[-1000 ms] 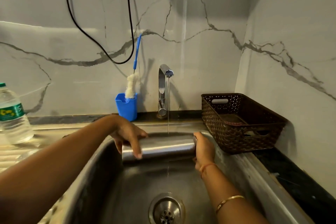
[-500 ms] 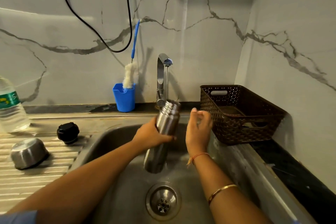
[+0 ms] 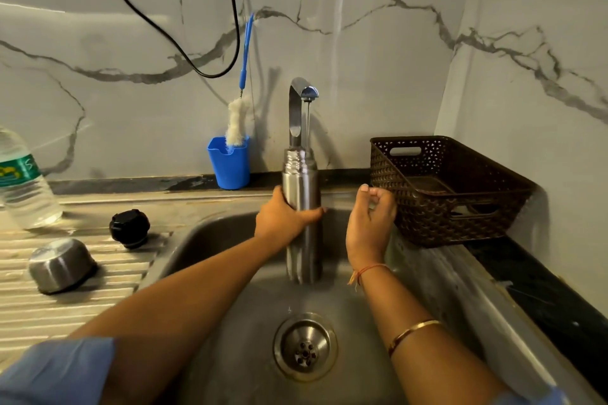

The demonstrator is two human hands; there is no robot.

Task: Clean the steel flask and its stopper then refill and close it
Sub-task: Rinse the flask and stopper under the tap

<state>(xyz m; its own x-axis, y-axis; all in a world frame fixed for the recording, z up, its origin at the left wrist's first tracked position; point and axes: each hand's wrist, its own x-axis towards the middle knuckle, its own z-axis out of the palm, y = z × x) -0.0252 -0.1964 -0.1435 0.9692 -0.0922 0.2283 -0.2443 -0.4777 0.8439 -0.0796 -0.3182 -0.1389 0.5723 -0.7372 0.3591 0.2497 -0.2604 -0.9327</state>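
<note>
The steel flask (image 3: 302, 194) stands upright over the sink (image 3: 210, 233), its open threaded mouth right under the tap (image 3: 301, 99). A thin stream of water runs from the tap into the mouth. My left hand (image 3: 284, 219) grips the flask around its middle. My right hand (image 3: 371, 220) hovers just right of the flask with fingers loosely curled, holding nothing. The black stopper (image 3: 130, 228) and the steel cap cup (image 3: 61, 265), upside down, lie on the ribbed drainboard at the left.
A blue cup (image 3: 229, 163) with a white bottle brush (image 3: 237, 122) stands behind the sink. A brown basket (image 3: 450, 187) sits on the right counter. A plastic water bottle (image 3: 23, 184) stands far left. The drain (image 3: 305, 346) is below the flask.
The flask went from lying sideways in both hands to upright under the tap. My right hand let go of it and moved aside; my left hand keeps its grip.
</note>
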